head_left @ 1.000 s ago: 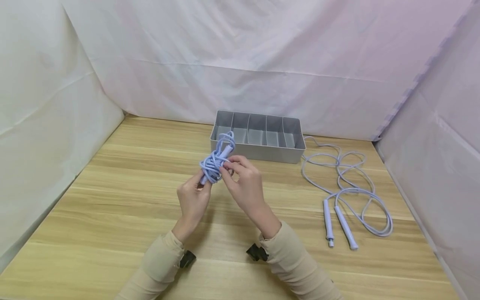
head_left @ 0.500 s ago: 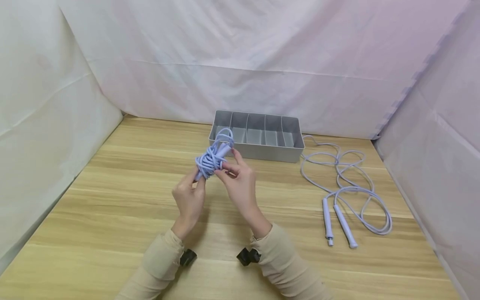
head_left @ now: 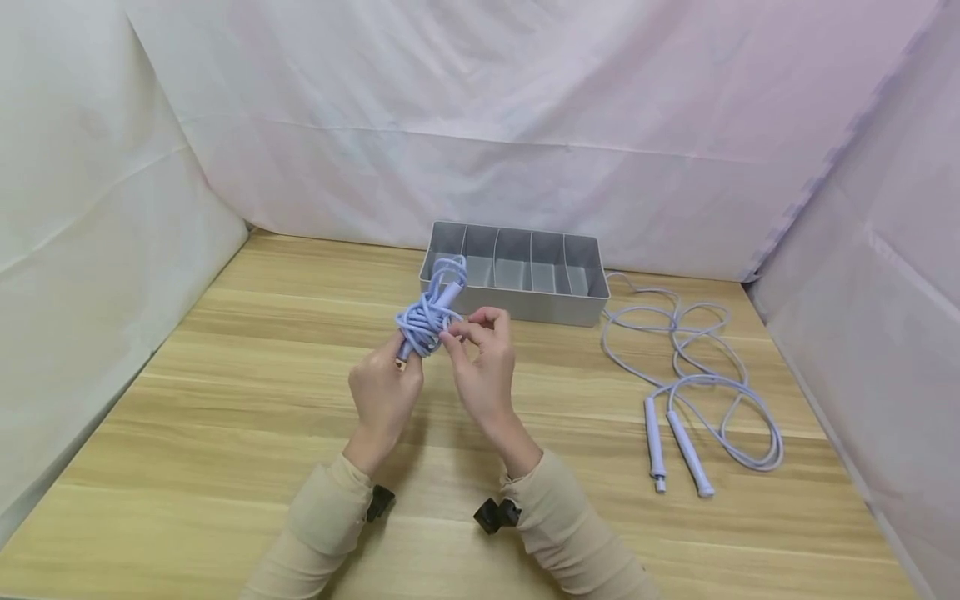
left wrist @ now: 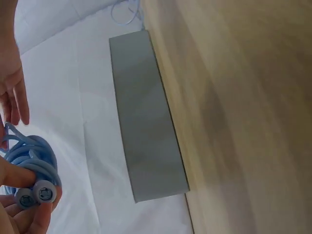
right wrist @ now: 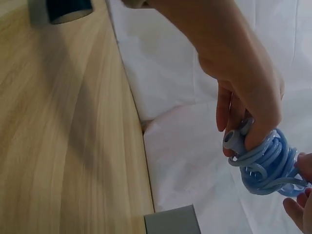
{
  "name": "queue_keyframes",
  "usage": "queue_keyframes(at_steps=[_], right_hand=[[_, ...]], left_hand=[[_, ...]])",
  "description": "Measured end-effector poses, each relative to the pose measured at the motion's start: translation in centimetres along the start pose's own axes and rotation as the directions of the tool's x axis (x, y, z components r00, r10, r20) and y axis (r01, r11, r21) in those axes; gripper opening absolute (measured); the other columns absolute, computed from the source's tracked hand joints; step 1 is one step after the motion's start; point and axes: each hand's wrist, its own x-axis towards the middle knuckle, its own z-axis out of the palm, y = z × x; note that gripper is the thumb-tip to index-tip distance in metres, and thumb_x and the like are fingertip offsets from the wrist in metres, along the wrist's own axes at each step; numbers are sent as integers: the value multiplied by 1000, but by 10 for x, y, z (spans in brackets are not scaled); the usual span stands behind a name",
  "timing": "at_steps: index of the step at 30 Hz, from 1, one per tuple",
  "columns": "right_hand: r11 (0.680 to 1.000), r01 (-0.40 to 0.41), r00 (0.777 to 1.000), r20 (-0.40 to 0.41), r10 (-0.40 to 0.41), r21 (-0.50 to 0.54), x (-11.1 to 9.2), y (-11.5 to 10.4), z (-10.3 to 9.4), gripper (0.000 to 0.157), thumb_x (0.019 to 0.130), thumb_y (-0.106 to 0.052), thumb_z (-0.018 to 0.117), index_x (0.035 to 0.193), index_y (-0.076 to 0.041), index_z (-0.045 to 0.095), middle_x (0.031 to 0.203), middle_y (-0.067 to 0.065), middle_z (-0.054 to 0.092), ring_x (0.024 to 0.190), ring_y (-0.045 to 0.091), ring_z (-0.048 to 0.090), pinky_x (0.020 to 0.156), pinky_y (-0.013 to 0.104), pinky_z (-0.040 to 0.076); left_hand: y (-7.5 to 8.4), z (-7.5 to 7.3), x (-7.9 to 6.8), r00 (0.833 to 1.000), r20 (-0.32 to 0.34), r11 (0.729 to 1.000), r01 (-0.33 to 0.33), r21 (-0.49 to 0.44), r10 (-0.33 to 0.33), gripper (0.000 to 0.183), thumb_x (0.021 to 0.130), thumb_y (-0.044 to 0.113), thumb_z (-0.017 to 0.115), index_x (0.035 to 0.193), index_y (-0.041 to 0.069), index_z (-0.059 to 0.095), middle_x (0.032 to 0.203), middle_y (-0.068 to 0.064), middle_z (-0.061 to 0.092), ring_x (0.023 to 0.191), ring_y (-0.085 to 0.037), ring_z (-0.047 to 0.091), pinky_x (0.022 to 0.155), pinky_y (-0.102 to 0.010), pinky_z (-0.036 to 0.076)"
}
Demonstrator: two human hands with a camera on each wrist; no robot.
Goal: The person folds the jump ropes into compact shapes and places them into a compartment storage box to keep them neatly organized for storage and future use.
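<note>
A light blue jump rope (head_left: 424,323), its cord wound in many turns around its two handles, is held up over the table in front of the grey box. My left hand (head_left: 384,392) grips the lower handle ends between thumb and fingers; both round handle ends (left wrist: 45,192) show side by side in the left wrist view. On the right side of the bundle, my right hand (head_left: 486,379) pinches a strand of the cord with thumb and index finger. A loop of cord sticks out past the upper handle ends. In the right wrist view the wound cord (right wrist: 265,165) lies between both hands.
Behind the hands stands a grey box (head_left: 536,305) with several compartments, close to the white cloth backdrop (head_left: 480,108). A second light blue jump rope (head_left: 688,454) lies loosely uncoiled on the wooden table (head_left: 247,400) to the right, its handles pointing toward the front.
My right hand shifted slightly left, and its fingers changed position on the cord strand. The wound bundle dipped left, then came back a little right. The box and second rope stayed put.
</note>
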Motion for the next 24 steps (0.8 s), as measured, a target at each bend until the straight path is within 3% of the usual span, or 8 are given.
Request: queue_keyframes(at_steps=[3,6,9,13,17,20,22,24], right_hand=[[993,8,1000,9,-7,-114,-3,-3,-2,10,77,-6,71,74,2,66,84,10,41,79,20,43,66,26,38],[991,-51,998,24,55,-127,-5,-9,-4,9,78,-8,70,75,0,67,80,7,39,71,20,41,60,24,34],[985,-163,985,47,166,-59,-6,-15,-5,8,79,-7,68,77,0,66,76,4,37,62,16,39,54,20,30],[953,-288,956,81,281,92,-8,-18,-4,10,82,-6,64,79,4,64,72,2,40,60,9,39,52,16,31],[931,-301,953,112,283,207,-13,-17,0,11,86,-4,59,83,6,62,74,7,49,62,9,49,50,16,43],[981,-163,982,116,150,103,-17,-10,3,9,87,-6,59,86,3,61,77,8,54,65,13,55,49,18,47],[999,-12,994,109,16,-35,-17,-3,3,8,85,-7,61,88,1,61,79,8,57,69,16,58,51,19,49],[973,134,987,111,-114,-186,-15,4,2,10,84,-9,64,91,-1,61,83,7,58,74,17,59,56,20,50]], left_hand=[[2,1,4,998,42,999,39,-10,-39,6,70,-4,59,67,2,62,43,-4,49,36,-9,31,34,-26,25],[3,3,7,994,67,996,84,-35,-81,6,70,-5,60,70,-1,64,43,-4,48,37,-7,24,35,-24,21],[2,7,9,990,66,989,130,-67,-126,6,69,-6,61,71,-2,65,46,-7,53,37,-7,25,35,-25,21],[2,10,12,976,69,967,215,-133,-208,7,69,-7,62,72,-3,67,55,-11,62,40,-11,36,37,-27,29],[4,11,15,951,93,927,307,-214,-294,10,70,-7,64,78,-3,69,69,-15,68,50,-18,57,45,-29,43],[6,10,18,914,172,856,405,-322,-368,14,73,-7,64,86,-7,68,81,-19,68,63,-25,66,50,-26,51],[7,10,20,870,252,780,492,-387,-424,18,74,-8,64,91,-9,66,86,-22,66,69,-26,67,54,-21,53],[8,11,22,812,344,679,583,-446,-471,21,75,-9,63,96,-13,63,90,-26,65,70,-24,67,55,-19,53]])
